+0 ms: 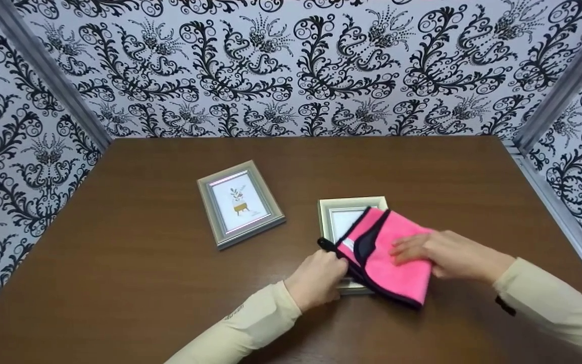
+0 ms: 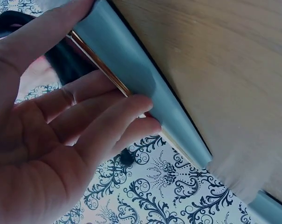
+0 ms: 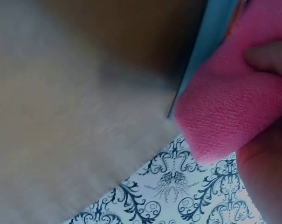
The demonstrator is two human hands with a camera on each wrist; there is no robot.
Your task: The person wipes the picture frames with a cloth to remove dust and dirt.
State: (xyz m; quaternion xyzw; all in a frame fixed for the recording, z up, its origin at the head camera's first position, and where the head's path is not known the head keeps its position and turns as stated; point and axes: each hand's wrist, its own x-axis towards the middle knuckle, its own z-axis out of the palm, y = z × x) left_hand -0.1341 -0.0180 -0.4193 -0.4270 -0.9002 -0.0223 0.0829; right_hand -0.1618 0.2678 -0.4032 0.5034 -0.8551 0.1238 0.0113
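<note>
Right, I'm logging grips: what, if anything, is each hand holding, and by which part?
Left hand: the partly covered picture frame, by its left side. Right hand: the pink black-trimmed cloth, apparently pinched along its right edge.

You face a white wall (image 1: 291, 60) covered in black scrollwork, with matching side walls (image 1: 18, 151) left and right. Grey corner posts (image 1: 43, 71) flank your brown, wood-grained tabletop (image 1: 119, 278), which catches soft light.

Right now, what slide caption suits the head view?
Left hand grips picture frame; right hand on pink cloth partly covering it.
</note>
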